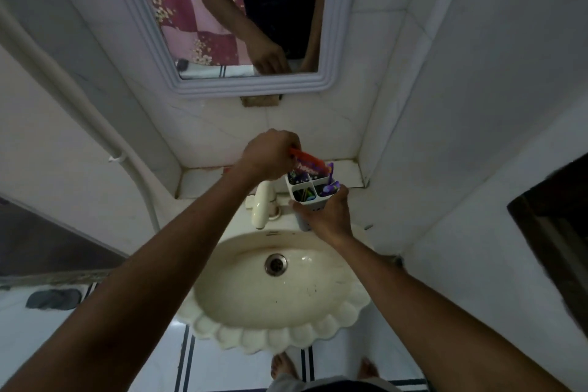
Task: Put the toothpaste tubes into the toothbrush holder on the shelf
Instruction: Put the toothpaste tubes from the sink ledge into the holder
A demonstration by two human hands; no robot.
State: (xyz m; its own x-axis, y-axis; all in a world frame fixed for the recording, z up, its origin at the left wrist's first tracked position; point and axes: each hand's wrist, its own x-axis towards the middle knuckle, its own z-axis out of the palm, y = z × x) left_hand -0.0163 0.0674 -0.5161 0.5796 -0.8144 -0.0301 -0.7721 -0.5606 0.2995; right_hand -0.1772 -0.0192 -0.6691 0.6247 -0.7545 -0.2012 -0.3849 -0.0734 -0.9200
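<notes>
A white toothbrush holder (pixel 301 199) with four compartments stands at the front edge of the tiled shelf (pixel 345 172), above the sink. My right hand (pixel 327 216) grips its lower body from the near side. My left hand (pixel 270 154) pinches the top end of a red and purple toothpaste tube (pixel 310 164), which slants down into a back compartment of the holder. A second purple tube (pixel 331 189) sticks out of the right front compartment. The left front compartment holds dark items I cannot make out.
A cream tap (pixel 262 204) stands just left of the holder. Below it lies the scalloped cream sink (pixel 222 331) with its drain (pixel 275 264). A framed mirror (pixel 219 86) hangs on the tiled wall above the shelf. White walls close in on both sides.
</notes>
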